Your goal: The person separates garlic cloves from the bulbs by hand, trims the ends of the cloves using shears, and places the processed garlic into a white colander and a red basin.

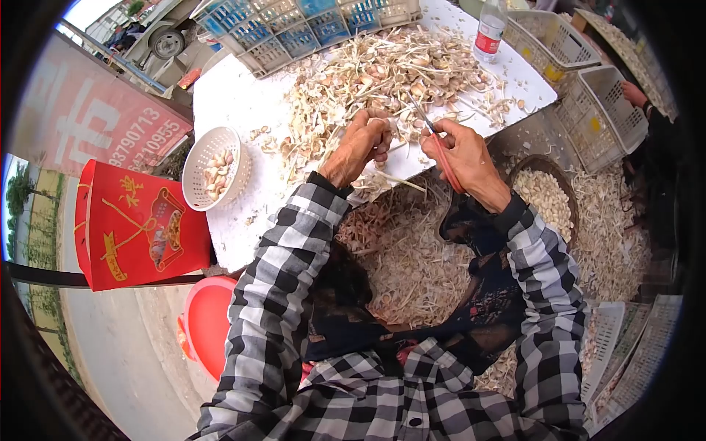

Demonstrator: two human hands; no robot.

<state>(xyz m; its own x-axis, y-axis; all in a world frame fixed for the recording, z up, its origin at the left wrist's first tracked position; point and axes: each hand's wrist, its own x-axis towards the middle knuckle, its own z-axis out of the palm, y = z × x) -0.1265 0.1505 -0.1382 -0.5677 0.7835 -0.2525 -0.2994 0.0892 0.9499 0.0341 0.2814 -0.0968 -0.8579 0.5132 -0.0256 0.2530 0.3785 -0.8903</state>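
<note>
Left hand (365,144) pinches apparent garlic (390,126), right hand (468,156) clasps scissors (444,159); a slipping clove could cause a cut.

White table (237,99) under heaped garlic (375,70), round basket (198,156), plastic crate (305,35) and bottle (489,35)

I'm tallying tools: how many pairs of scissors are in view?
1: the red-handled scissors in the right hand, pointing toward the garlic heap on the white table. Others may be hidden under that heap.

Bright daylight, white tabletop (234,237) nearly washed out — fisheye curves, black rounded edges
</note>
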